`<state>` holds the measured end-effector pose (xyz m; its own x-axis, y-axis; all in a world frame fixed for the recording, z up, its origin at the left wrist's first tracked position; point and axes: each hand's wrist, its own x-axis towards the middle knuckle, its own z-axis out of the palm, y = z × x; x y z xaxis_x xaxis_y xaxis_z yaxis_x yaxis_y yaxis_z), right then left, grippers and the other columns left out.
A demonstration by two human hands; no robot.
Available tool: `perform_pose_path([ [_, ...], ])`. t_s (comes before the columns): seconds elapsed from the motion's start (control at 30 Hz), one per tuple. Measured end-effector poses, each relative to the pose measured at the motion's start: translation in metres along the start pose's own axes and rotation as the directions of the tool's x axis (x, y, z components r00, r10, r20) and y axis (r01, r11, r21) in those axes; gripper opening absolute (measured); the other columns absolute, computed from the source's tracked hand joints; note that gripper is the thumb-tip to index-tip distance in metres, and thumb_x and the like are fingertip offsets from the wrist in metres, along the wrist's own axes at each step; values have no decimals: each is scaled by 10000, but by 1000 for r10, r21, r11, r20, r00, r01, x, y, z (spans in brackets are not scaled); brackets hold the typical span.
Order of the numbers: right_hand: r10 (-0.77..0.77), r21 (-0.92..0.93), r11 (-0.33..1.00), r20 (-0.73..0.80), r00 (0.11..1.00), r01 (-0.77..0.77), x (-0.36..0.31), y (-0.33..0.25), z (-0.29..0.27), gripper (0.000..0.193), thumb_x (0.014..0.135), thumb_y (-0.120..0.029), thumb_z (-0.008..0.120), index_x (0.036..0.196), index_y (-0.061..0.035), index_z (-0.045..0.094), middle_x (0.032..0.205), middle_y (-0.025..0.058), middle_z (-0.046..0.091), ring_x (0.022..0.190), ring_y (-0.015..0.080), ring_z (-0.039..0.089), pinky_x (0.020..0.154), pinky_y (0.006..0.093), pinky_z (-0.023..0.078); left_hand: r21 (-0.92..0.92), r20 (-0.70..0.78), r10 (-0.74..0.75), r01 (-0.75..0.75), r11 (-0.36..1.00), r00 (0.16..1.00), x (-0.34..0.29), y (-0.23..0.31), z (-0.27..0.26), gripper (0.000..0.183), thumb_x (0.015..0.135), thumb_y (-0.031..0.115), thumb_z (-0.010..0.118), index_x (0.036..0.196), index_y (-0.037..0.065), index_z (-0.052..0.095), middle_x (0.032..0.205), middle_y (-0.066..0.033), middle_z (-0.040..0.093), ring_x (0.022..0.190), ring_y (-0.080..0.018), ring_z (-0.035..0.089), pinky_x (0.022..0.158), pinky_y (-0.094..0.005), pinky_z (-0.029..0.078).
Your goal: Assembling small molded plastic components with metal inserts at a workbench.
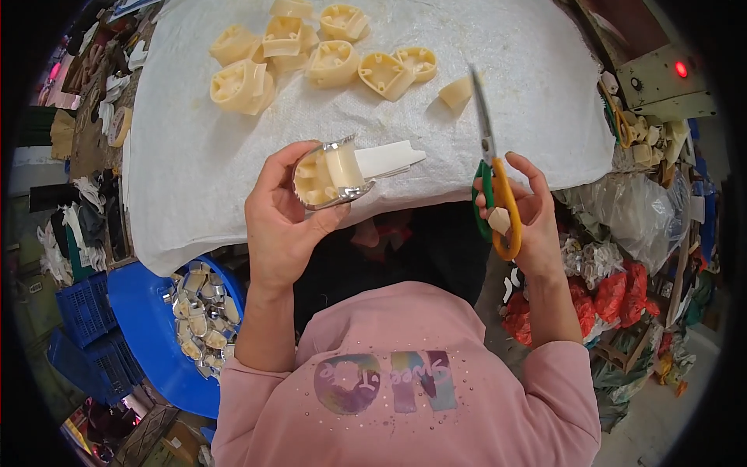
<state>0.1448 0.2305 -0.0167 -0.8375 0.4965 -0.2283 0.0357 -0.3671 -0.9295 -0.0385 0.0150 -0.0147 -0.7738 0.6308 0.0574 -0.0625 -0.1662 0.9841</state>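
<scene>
My left hand (pixel 278 229) is closed round a cream plastic shoe heel (pixel 320 175), its hollow side facing up. Shiny silver covering (pixel 359 192) wraps the heel's outer edge, and a white strip (pixel 393 158) sticks out from it to the right. Scissors (pixel 489 148) with one green and one orange handle are in my right hand (pixel 538 222), blades pointing away from me and seemingly together. A small pale piece (pixel 499 220) shows at the fingers by the handles; whether it is a finger wrap or a loose scrap I cannot tell. The scissors are apart from the heel.
Several bare cream heels (pixel 334 64) lie at the back of the white-covered table (pixel 537 86), with one single heel (pixel 456 93) nearer the scissors. At left below the table, a blue tub (pixel 144 327) holds many silver-covered heels (pixel 204 315). Red plastic bags (pixel 622 294) lie at right.
</scene>
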Motion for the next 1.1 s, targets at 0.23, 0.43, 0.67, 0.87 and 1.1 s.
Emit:
perform_pose_path([
  [0.23, 56, -63, 996, -40, 998, -59, -7, 14, 10, 760, 699, 21, 748, 1342, -24, 345, 1009, 111, 563, 896, 135, 560, 770, 248, 489, 140, -2, 113, -112, 984, 994, 3, -1, 1, 604, 662, -26, 727, 1211, -11, 475, 1174, -88, 506, 1096, -176, 512, 963, -302, 406],
  [0.43, -23, -123, 992, 59, 998, 31, -17, 16, 9, 811, 630, -139, 854, 1306, -22, 420, 916, 31, 508, 849, 118, 511, 800, 242, 418, 268, 24, 201, -200, 943, 979, 3, -1, 2, 608, 661, -6, 736, 1212, -9, 478, 1204, -103, 496, 1122, -192, 504, 976, -314, 410],
  [0.67, -35, -466, 861, 346, 938, 204, -29, 8, 15, 626, 699, -354, 753, 1199, -62, 515, 783, 56, 418, 658, 194, 396, 590, 289, 329, 389, 3, 203, -188, 902, 979, -5, -3, 7, 586, 621, -88, 696, 1170, 8, 513, 1185, -110, 494, 1109, -211, 509, 968, -314, 408],
  [0.87, -73, -537, 779, 437, 896, 325, -29, 9, 25, 343, 814, -123, 603, 1136, -23, 544, 778, 117, 488, 673, 265, 487, 604, 326, 387, 465, 136, 308, -336, 819, 941, -6, -11, 12, 601, 663, -7, 739, 1207, -12, 482, 1217, -112, 482, 1128, -200, 498, 970, -314, 424],
  [1.1, -87, -508, 803, 417, 905, 311, -27, 20, 26, 426, 718, -108, 647, 1126, -30, 550, 803, 116, 539, 628, 257, 500, 580, 316, 405, 395, 68, 301, -303, 867, 951, -10, -11, 25, 606, 604, -95, 739, 1163, 1, 524, 1166, -130, 502, 1080, -234, 528, 917, -323, 452],
])
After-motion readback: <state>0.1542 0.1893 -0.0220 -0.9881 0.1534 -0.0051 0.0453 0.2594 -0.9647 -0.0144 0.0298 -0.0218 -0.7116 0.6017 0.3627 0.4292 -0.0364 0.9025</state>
